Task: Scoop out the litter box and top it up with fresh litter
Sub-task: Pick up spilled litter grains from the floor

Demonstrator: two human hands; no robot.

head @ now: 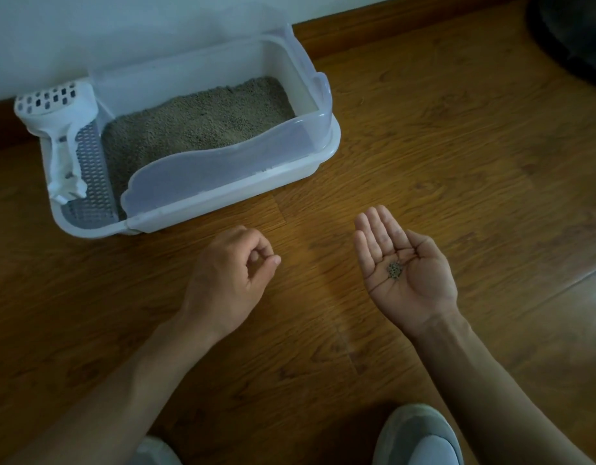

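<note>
Wood-plank floor (424,135), white wall behind, dim light. Litter box (326,147) sits on the floor against the wall, white tray with a translucent raised surround, low front lip. Grey granular litter (202,122) fills the main bay, surface fairly level, no clumps that I can make out. Slotted white scoop (60,129) stands in the left side compartment, over a perforated grate (90,182), handle end toward the person.

A small cluster of stray litter grains (394,270) lies in the palm of the right hand (407,276), which is palm-up, fingers straight and together, slightly cupped. Left hand (229,276) hovers over the floor, thumb and forefinger tips meeting in a pinch; cannot tell whether a grain is between them.

Handling, judged: grains are light, loose and roll easily, so keep the palm cupped and level, then tip over the low front lip. Box looks stiff plastic, heavy with litter; better left in place. Scoop is light and rigid; take it by the handle.

Box is ahead and to the left of both hands, apart from them; left hand nearer. Two light shoes (420,437) at bottom edge. Dark object (578,35) top right, unclear.
</note>
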